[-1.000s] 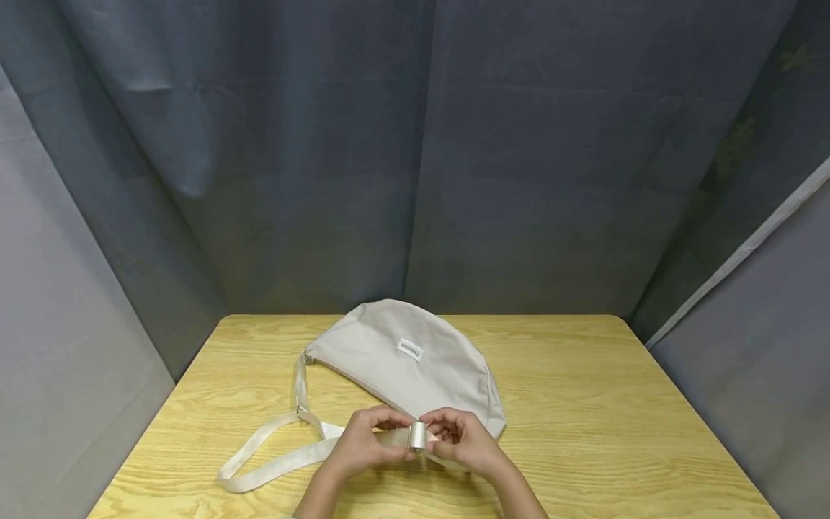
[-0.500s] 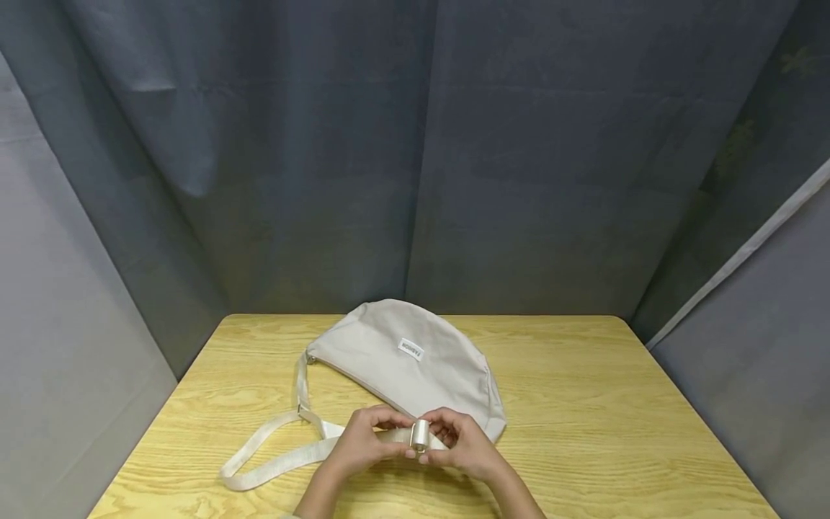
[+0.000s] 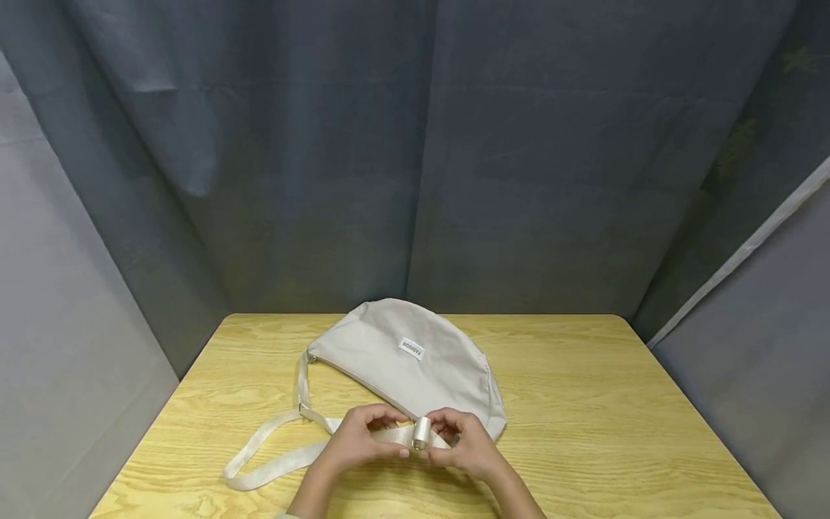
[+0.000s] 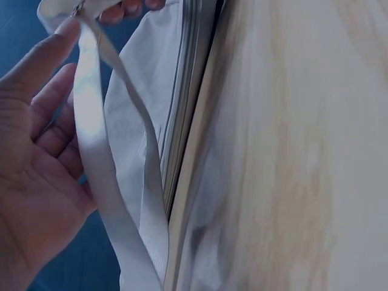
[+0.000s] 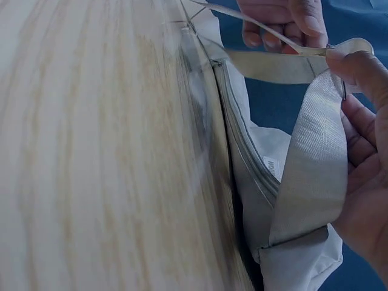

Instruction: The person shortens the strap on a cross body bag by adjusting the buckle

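A pale beige half-moon bag [image 3: 402,353] with a small white label lies on the table. Its webbing strap [image 3: 282,465] loops out to the left and comes back to the front. Between the two hands the strap forms a short raised loop [image 3: 421,432] at a metal slider buckle [image 5: 344,90]. My left hand [image 3: 357,440] holds the strap just left of this loop, thumb on the near side. On the other side, my right hand [image 3: 468,445] pinches the strap at the buckle between thumb and fingers. Part of the buckle is hidden by the fingers.
The wood-grain table [image 3: 583,404] extends to both sides of the bag. A dark curtain [image 3: 519,180] hangs behind its far edge, with grey cloth panels [image 3: 65,288] at left and right. A zip [image 5: 248,151] runs along the bag's straight edge.
My left hand has shifted slightly left, away from the buckle, drawing the strap's left loop a little. The raised loop has tilted and moved slightly right; the bag has stayed put.
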Motion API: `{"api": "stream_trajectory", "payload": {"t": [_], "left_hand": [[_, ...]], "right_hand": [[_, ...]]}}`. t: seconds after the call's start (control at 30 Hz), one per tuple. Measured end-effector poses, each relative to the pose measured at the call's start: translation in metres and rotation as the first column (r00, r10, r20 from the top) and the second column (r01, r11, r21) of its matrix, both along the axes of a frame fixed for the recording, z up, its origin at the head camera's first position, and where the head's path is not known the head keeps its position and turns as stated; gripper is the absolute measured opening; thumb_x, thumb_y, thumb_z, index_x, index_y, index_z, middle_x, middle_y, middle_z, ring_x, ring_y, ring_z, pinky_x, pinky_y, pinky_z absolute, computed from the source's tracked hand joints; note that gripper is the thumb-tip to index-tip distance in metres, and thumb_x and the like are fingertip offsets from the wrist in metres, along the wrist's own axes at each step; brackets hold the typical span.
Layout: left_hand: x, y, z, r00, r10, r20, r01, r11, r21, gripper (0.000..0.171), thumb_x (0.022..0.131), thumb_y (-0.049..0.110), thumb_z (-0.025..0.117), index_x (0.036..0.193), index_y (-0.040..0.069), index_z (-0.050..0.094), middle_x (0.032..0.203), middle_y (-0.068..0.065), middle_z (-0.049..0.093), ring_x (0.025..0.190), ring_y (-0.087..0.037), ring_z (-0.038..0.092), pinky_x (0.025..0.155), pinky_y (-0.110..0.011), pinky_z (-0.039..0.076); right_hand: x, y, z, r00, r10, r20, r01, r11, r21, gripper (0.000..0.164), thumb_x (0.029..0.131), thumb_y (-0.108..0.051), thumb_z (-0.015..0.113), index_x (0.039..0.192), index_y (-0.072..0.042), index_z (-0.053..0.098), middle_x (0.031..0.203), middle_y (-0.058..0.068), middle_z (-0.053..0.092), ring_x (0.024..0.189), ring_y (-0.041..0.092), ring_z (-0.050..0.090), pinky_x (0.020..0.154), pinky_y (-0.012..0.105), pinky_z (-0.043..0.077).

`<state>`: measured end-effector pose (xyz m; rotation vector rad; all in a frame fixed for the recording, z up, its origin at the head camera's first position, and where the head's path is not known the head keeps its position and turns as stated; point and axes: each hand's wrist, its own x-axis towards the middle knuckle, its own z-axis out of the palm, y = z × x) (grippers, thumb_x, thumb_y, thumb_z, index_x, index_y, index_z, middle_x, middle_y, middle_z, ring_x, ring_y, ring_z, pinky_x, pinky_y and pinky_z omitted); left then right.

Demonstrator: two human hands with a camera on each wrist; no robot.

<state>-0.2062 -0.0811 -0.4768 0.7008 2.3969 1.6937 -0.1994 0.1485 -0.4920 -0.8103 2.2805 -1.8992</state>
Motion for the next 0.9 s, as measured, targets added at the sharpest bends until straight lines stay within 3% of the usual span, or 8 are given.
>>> {"api": "stream_trajectory", "payload": {"t": [0.17, 0.37, 0.53, 0.7, 0.83, 0.9], "left_hand": [[0.007, -0.006, 0.017, 1.000, 0.001, 0.014, -0.001, 1.000, -0.029, 0.014, 0.080, 0.006, 0.072, 0.093, 0.001, 0.068, 0.075, -0.006, 0.061, 0.063, -0.013, 0.052, 0.055, -0.022, 0.044], [0.014, -0.010, 0.032, 0.999, 0.022, 0.024, -0.020, 0.998, -0.067, 0.008, 0.080, 0.003, 0.070, 0.088, 0.002, 0.069, 0.073, -0.005, 0.060, 0.063, -0.012, 0.051, 0.057, -0.021, 0.043], [0.014, -0.020, 0.036, 0.999, 0.047, 0.002, -0.047, 0.996, -0.071, 0.007, 0.079, 0.002, 0.071, 0.086, 0.002, 0.069, 0.073, -0.005, 0.060, 0.064, -0.013, 0.052, 0.056, -0.021, 0.044], [0.012, -0.029, 0.037, 0.999, 0.053, -0.003, -0.053, 0.996, -0.075, 0.008, 0.080, 0.002, 0.070, 0.088, 0.001, 0.069, 0.075, -0.006, 0.061, 0.065, -0.013, 0.053, 0.058, -0.022, 0.045], [0.011, -0.026, 0.034, 1.000, 0.020, 0.016, -0.018, 0.997, -0.078, 0.014, 0.082, 0.006, 0.069, 0.096, 0.004, 0.068, 0.078, -0.005, 0.062, 0.067, -0.015, 0.054, 0.061, -0.025, 0.046], [0.007, -0.023, 0.026, 1.000, 0.009, 0.019, -0.007, 0.996, -0.084, 0.017, 0.083, 0.009, 0.070, 0.100, 0.006, 0.067, 0.081, -0.004, 0.063, 0.071, -0.016, 0.056, 0.064, -0.027, 0.048]], "right_hand": [[0.001, 0.000, 0.000, 1.000, -0.001, -0.010, 0.001, 1.000, -0.012, 0.034, 0.068, -0.003, 0.080, 0.098, -0.002, 0.064, 0.082, 0.008, 0.064, 0.074, 0.020, 0.060, 0.063, 0.029, 0.049], [0.001, 0.001, -0.001, 1.000, -0.001, -0.029, 0.001, 1.000, -0.014, 0.034, 0.067, -0.003, 0.080, 0.097, -0.001, 0.064, 0.080, 0.008, 0.065, 0.072, 0.021, 0.060, 0.063, 0.032, 0.050], [0.001, 0.001, 0.000, 0.999, -0.031, -0.034, 0.031, 0.999, 0.009, 0.035, 0.066, 0.004, 0.079, 0.098, -0.001, 0.065, 0.079, 0.009, 0.065, 0.071, 0.022, 0.060, 0.061, 0.032, 0.049], [0.007, -0.003, 0.016, 0.999, -0.011, -0.053, 0.011, 1.000, -0.005, 0.033, 0.066, 0.009, 0.075, 0.097, 0.006, 0.063, 0.078, 0.018, 0.064, 0.070, 0.027, 0.060, 0.063, 0.033, 0.049], [0.014, -0.007, 0.030, 0.999, 0.001, -0.037, -0.001, 1.000, -0.010, 0.032, 0.066, 0.008, 0.074, 0.096, 0.008, 0.063, 0.079, 0.019, 0.064, 0.071, 0.029, 0.060, 0.066, 0.032, 0.049], [0.015, -0.009, 0.033, 0.999, 0.001, -0.036, -0.002, 1.000, -0.009, 0.031, 0.067, 0.007, 0.074, 0.096, 0.006, 0.063, 0.079, 0.018, 0.065, 0.072, 0.031, 0.060, 0.067, 0.033, 0.048]]}}
